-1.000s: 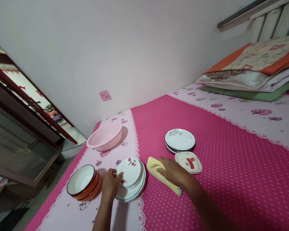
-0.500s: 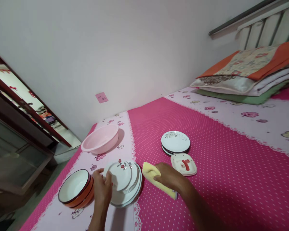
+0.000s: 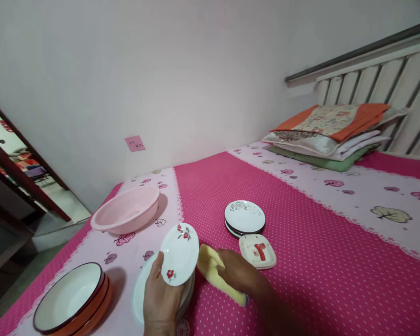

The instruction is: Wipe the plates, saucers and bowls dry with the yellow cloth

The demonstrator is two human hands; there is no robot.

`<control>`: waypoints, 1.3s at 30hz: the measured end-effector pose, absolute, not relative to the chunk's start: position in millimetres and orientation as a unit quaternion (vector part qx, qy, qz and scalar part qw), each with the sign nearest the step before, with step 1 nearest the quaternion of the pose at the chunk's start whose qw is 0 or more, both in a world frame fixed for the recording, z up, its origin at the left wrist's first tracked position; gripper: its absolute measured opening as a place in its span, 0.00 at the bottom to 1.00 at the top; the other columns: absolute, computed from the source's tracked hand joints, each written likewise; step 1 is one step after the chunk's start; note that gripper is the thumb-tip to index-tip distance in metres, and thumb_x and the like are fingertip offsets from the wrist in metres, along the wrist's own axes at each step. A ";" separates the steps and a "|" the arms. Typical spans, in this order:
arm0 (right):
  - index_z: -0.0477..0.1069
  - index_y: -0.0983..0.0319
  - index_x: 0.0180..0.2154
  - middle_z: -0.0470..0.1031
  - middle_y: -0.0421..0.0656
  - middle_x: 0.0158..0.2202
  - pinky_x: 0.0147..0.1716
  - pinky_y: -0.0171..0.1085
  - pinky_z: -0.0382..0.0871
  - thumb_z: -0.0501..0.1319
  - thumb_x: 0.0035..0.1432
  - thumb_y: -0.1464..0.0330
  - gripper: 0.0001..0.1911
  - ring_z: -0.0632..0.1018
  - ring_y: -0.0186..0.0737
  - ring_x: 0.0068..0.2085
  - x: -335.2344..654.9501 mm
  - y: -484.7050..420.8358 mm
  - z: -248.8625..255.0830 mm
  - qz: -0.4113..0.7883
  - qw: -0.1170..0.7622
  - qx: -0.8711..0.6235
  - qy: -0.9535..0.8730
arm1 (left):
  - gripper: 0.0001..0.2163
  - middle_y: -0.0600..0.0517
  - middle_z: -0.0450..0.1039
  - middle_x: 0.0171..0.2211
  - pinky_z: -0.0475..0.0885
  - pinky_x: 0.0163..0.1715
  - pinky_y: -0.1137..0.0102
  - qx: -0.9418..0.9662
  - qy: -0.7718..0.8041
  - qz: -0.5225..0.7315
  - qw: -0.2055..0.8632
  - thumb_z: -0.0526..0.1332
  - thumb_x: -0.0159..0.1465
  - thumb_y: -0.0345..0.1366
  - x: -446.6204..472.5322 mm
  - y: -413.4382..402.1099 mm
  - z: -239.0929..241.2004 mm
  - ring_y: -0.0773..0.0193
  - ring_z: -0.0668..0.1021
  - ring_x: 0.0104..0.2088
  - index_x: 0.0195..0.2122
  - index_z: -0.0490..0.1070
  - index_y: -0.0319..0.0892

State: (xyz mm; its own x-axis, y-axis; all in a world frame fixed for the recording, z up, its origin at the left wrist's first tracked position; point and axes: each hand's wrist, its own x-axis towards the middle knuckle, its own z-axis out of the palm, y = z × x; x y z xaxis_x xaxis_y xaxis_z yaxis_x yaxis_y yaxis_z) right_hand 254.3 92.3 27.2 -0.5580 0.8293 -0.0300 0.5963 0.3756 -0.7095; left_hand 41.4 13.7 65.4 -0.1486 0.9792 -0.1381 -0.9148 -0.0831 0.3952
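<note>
My left hand [image 3: 160, 303] grips a small white plate with red flowers [image 3: 179, 253], lifted and tilted above a stack of white plates [image 3: 140, 291] on the pink bed cover. To its right, my right hand [image 3: 238, 273] is closed on a yellow cloth [image 3: 210, 266], close beside the lifted plate's edge. A second stack of round white plates [image 3: 245, 217] lies farther back, with a small square dish bearing a red mark [image 3: 258, 250] just in front of it.
A pink plastic basin [image 3: 126, 215] sits at the back left of the bed. Stacked orange bowls with white insides [image 3: 70, 303] are at the near left. Folded bedding [image 3: 329, 135] lies by the slatted headboard [image 3: 378, 88]. An open doorway shows at left.
My left hand has lifted the top flowered plate off the stack and tilted it up. The right hand with the cloth has stayed beside it; the view has swung to the right.
</note>
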 end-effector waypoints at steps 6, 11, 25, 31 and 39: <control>0.76 0.61 0.51 0.81 0.51 0.52 0.54 0.47 0.69 0.60 0.59 0.69 0.18 0.79 0.54 0.53 244.9 98.1 21.9 0.406 0.288 -0.418 -0.760 | 0.30 0.43 0.81 0.53 0.65 0.61 0.51 0.122 0.171 0.735 0.645 0.38 0.73 0.45 54.0 11.5 41.7 0.54 0.79 0.58 0.49 0.83 0.47; 0.74 0.62 0.53 0.83 0.53 0.50 0.47 0.49 0.78 0.66 0.56 0.56 0.26 0.83 0.56 0.48 236.8 99.8 29.6 0.600 0.447 -0.391 -0.536 | 0.29 0.43 0.80 0.54 0.62 0.63 0.47 0.125 0.149 0.743 0.641 0.41 0.72 0.47 47.1 7.8 40.4 0.50 0.79 0.58 0.48 0.84 0.47; 0.77 0.60 0.49 0.82 0.47 0.40 0.39 0.42 0.76 0.60 0.62 0.63 0.16 0.81 0.49 0.41 247.6 62.7 82.3 0.373 0.554 -0.391 -0.633 | 0.20 0.44 0.82 0.52 0.68 0.63 0.50 0.036 0.153 0.782 0.603 0.57 0.71 0.47 72.8 6.6 52.8 0.48 0.81 0.55 0.58 0.78 0.46; 0.77 0.57 0.47 0.79 0.45 0.44 0.49 0.46 0.70 0.54 0.55 0.81 0.24 0.76 0.47 0.47 230.6 34.3 86.4 0.257 0.361 -0.223 -0.868 | 0.23 0.40 0.84 0.44 0.73 0.58 0.56 -0.007 0.165 0.751 0.639 0.57 0.70 0.52 78.3 3.0 66.1 0.49 0.84 0.47 0.49 0.82 0.38; 0.75 0.59 0.42 0.76 0.43 0.39 0.39 0.41 0.66 0.58 0.64 0.77 0.10 0.74 0.44 0.40 211.2 16.5 87.7 0.209 0.397 -0.186 -0.874 | 0.16 0.56 0.69 0.19 0.74 0.24 0.76 -0.058 0.175 0.757 0.626 0.58 0.72 0.46 99.7 0.2 60.1 0.68 0.75 0.20 0.38 0.79 0.41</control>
